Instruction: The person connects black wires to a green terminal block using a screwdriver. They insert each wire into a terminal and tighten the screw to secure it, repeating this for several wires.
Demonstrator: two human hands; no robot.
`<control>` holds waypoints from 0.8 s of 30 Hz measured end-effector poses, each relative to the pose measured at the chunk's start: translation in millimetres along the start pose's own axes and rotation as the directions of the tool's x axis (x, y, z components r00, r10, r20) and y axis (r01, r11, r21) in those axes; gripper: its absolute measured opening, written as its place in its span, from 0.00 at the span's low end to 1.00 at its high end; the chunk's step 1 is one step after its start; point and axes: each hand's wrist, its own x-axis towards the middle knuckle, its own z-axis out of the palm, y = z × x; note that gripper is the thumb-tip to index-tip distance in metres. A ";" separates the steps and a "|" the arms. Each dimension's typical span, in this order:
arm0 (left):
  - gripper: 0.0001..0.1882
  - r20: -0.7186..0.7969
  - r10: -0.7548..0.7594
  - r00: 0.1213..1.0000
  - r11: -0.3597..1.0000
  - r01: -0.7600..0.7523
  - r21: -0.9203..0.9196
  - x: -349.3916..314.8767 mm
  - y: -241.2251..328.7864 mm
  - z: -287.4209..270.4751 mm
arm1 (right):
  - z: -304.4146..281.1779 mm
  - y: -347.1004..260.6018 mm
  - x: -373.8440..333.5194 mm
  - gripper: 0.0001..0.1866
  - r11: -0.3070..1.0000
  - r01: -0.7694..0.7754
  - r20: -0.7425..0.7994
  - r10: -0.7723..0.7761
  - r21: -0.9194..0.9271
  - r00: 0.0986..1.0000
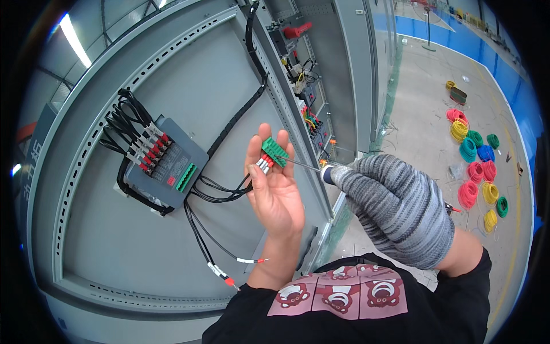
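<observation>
My left hand (pixel 279 200) is palm up, thumb and fingers holding a green terminal plug (pixel 275 150). Black wires (pixel 220 194) with white sleeves and red ferrules run into the plug's near side. In a grey striped knit covering, my right hand (pixel 366 186) is closed round a screwdriver (pixel 306 167); its thin shaft reaches left to the plug. Left of my hands, a grey meter module (pixel 172 166) sits on the panel, with a green socket (pixel 186 177) and a row of red-tipped wires. Below it, loose wires (pixel 213 266) with white sleeves and red ferrules dangle.
A grey cabinet door panel (pixel 137 246) with a slotted frame fills the left. A black wrapped cable (pixel 235 117) runs up it. Behind stands the open cabinet with a red handle (pixel 297 30) and wiring. Coloured wire coils (pixel 468 194) lie on the floor at right.
</observation>
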 end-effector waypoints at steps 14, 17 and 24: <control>0.21 -0.002 0.029 1.000 0.999 -0.029 0.042 0.9 -2.6 -0.8 | 1.0 0.1 -1.9 0.20 0.998 -0.048 -0.047 0.050 0.034 0.998; 0.21 0.002 0.043 0.999 0.997 -0.043 0.062 3.1 -1.0 0.8 | -0.1 -0.4 -0.5 0.20 0.997 -0.074 -0.009 0.074 0.031 0.997; 0.21 0.003 0.060 0.998 0.993 -0.060 0.103 -0.3 -2.1 -2.7 | 7.4 4.5 -1.6 0.20 0.998 0.053 0.026 -0.052 -0.025 0.998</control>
